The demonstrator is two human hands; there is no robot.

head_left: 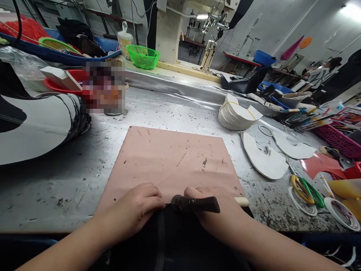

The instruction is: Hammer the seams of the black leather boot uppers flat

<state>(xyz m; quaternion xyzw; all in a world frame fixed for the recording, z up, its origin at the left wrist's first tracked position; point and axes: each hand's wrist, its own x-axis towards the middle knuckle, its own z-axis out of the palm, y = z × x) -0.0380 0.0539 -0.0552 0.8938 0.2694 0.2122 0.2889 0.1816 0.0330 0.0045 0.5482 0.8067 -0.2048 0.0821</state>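
Hammer [201,204] sits gripped in the curled right hand [224,216]; left hand [139,207] pinches black material [180,237].

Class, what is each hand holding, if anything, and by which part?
The right hand holds a hammer by its handle, mostly hidden; the left hand appears to pinch the black material at its far edge.
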